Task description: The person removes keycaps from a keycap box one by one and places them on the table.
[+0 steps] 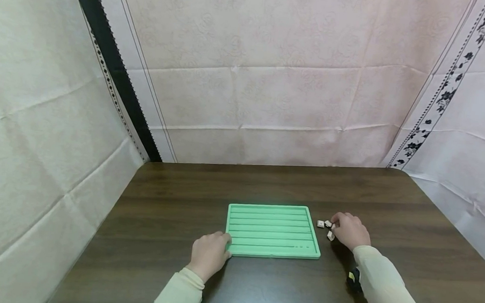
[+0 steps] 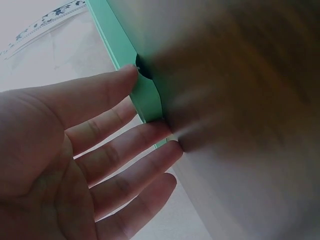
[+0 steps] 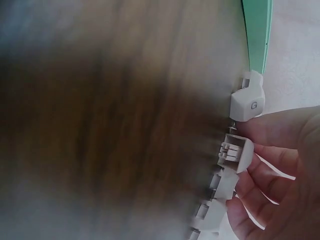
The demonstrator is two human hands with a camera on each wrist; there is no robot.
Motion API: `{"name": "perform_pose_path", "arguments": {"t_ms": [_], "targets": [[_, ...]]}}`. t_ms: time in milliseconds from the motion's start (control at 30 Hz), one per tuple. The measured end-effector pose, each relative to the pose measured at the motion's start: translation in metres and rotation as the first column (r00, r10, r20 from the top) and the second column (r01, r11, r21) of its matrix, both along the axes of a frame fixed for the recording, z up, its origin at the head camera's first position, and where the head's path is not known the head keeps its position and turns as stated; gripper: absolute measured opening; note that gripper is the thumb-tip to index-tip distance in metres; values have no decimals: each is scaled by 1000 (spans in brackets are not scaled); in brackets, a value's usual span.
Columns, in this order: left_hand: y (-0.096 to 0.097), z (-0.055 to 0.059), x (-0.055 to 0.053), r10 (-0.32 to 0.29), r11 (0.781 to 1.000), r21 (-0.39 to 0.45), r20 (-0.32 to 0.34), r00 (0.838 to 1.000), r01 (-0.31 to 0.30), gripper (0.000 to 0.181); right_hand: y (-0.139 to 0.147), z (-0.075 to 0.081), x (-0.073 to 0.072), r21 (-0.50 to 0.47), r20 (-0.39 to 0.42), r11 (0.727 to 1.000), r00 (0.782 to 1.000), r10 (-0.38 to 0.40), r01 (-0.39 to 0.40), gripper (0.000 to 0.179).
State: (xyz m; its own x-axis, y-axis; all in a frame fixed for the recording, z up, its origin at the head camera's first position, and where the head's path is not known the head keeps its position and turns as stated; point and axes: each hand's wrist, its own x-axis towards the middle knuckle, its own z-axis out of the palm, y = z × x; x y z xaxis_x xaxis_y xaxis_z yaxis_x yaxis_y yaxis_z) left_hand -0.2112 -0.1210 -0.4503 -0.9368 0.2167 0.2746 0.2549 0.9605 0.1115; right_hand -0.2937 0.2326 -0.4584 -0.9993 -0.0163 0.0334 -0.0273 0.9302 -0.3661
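A light green ridged tray (image 1: 273, 242) lies on the brown table. My left hand (image 1: 211, 254) is at its front left corner. In the left wrist view, the thumb touches the tray's front wall beside a small notch, and the other fingers are nearly straight and spread by the corner. Right of the tray, my right hand (image 1: 350, 231) is among several white keycaps (image 1: 320, 224). In the right wrist view, the thumb tip is between a keycap marked G (image 3: 248, 104) and a tipped keycap (image 3: 236, 153) showing its hollow underside; whether the fingers pinch it, I cannot tell.
Brown wooden table (image 1: 171, 198) spreads around the tray. Pale cloth (image 1: 263, 96) hangs behind and at both sides, with a floral border on the right and a dark strip on the left. A dark band (image 1: 354, 279) is worn at the right wrist.
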Motion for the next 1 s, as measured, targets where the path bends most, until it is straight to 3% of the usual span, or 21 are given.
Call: {"name": "perform_pose_path", "arguments": {"t_ms": [333,567,867,1000], "targets": [[2,0,-2,-13,1000,4,-3,1000,13,20,4,6,7,-29,-41,999,999,31,-32,19],[0,1,-7,-8,1000,2,2,1000,8,19,-9,15,16,-24,-94,998,994,62,-64,21],[-5,2,-6,-10,1000,21,49,999,9,21,-38,21,38,18,-143,993,983,114,-112,21],[-9,2,-4,5,997,78,94,996,-12,33,-49,21,51,26,-220,992,967,127,-124,26]]}}
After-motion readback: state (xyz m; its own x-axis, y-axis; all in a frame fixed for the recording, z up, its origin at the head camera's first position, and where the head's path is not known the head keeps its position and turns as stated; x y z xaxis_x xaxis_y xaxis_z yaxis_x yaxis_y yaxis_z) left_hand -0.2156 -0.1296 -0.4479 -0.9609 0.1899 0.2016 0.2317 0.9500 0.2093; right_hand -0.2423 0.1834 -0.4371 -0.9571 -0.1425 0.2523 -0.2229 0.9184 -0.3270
